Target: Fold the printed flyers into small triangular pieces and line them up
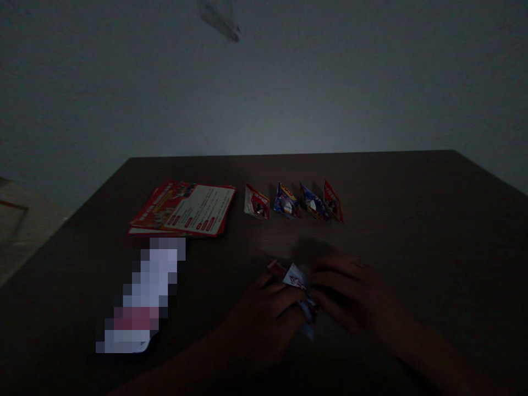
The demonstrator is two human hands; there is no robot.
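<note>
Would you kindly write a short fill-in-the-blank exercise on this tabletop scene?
1. The left hand covers part of a patterned piece, with the ____ hand close beside it.
2. Farther back, ____ folded pieces form a row.
3. The stack of leaflets lies to the row's ____.

Missing words: right; four; left.

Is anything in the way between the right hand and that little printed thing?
Nothing visible is between the right hand and the small printed piece; they are right by each other. The left hand covers part of it, but from the left.
</note>
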